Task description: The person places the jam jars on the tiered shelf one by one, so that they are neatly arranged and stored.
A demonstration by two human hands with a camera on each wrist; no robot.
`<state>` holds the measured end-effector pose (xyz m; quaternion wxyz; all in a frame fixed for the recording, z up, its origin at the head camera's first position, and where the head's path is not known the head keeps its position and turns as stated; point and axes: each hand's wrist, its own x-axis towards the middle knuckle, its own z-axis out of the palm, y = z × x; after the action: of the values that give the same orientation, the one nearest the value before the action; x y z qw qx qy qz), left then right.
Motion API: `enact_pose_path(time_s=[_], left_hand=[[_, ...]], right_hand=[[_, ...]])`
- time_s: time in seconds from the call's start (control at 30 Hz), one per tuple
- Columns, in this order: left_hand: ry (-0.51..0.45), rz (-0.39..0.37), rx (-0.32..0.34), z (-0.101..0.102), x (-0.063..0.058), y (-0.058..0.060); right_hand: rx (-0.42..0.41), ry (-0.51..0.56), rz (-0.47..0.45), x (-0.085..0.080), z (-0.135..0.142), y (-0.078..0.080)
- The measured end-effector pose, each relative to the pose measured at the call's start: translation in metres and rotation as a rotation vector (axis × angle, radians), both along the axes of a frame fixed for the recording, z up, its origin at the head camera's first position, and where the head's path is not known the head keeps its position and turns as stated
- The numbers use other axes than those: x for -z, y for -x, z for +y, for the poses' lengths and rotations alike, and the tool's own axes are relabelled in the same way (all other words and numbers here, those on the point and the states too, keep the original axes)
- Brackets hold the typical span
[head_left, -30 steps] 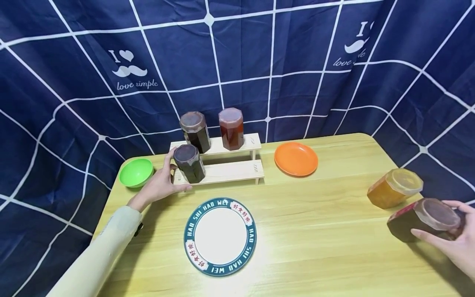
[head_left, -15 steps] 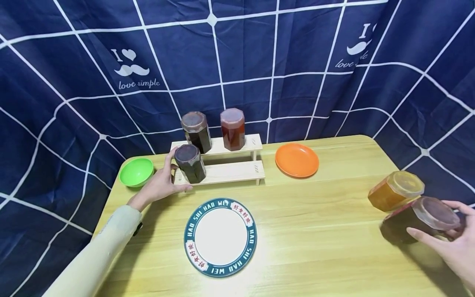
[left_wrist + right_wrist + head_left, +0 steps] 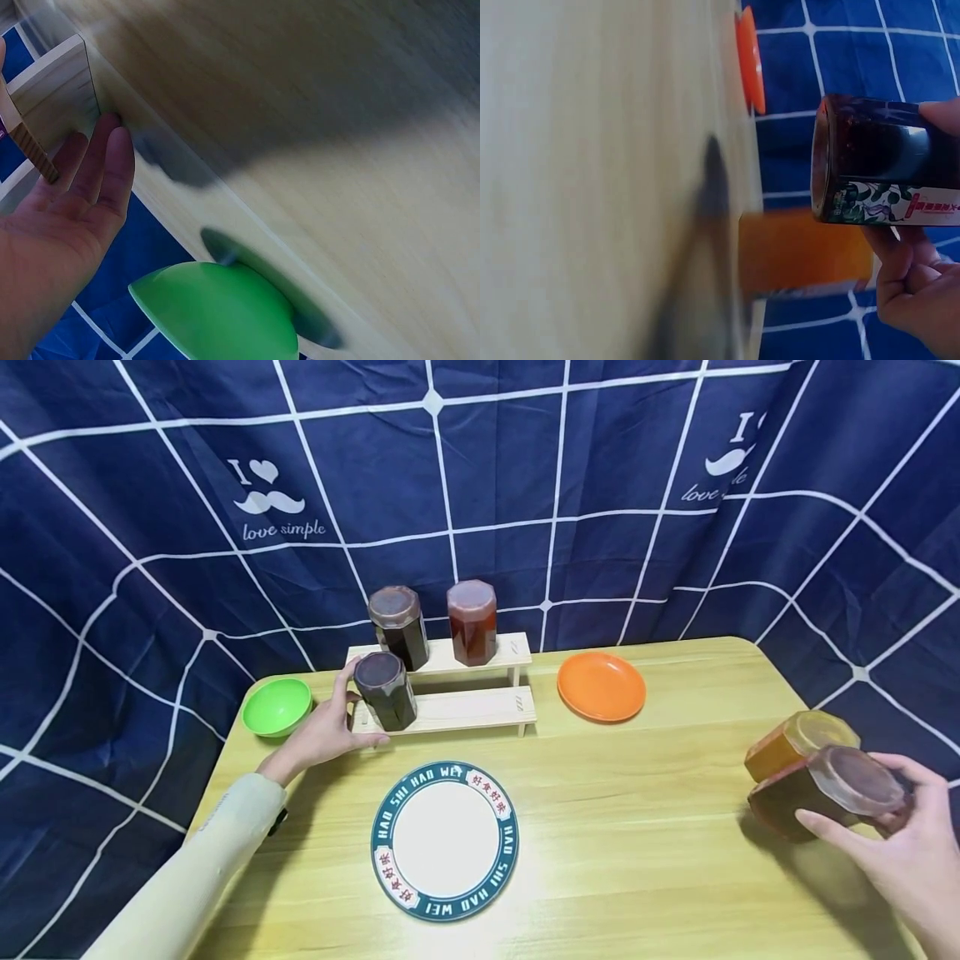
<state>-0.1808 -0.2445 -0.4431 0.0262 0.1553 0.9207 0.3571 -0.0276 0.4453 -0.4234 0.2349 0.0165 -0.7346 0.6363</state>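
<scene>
My left hand point(image 3: 322, 739) grips the left end of a two-step wooden shelf point(image 3: 480, 706), thumb along the front edge. Left wrist view: several fingers reach past the plank's end beside a leg. Close to that hand, a dark jar point(image 3: 386, 692) stands on the lower step. On the upper step are another dark jar point(image 3: 401, 627) and a red jar point(image 3: 472, 625). My right hand point(image 3: 892, 843) holds a dark labelled jar point(image 3: 885, 150) near its lid, raised above the table. In the head view it partly covers an amber jar point(image 3: 787, 747) standing on the table.
A green bowl point(image 3: 277, 708) sits left of the shelf, an orange plate point(image 3: 600, 687) to its right. A white plate with a teal rim point(image 3: 382, 835) lies in front. Blue gridded cloth point(image 3: 615, 460) hangs behind the wooden table point(image 3: 637, 827).
My right hand has carried its dark jar leftward, so it now overlaps the amber jar more. The left hand stays at the shelf's end.
</scene>
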Motion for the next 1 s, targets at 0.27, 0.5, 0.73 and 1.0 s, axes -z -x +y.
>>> enact_pose_path(time_s=[0.27,0.5,0.73,1.0], left_hand=[[-0.005,-0.004,0.006,-0.001,0.000,0.001],[0.005,-0.008,0.007,-0.003,-0.003,-0.002],[0.014,-0.019,0.005,-0.001,-0.004,-0.003],[0.006,-0.024,0.003,0.000,-0.004,-0.002]], right_hand=[[-0.050,-0.051,-0.022,-0.014,-0.025,0.009],[-0.124,-0.027,0.037,-0.023,-0.058,0.024],[-0.146,-0.166,-0.007,-0.033,-0.084,0.038],[-0.133,-0.392,-0.037,-0.041,-0.111,0.059]])
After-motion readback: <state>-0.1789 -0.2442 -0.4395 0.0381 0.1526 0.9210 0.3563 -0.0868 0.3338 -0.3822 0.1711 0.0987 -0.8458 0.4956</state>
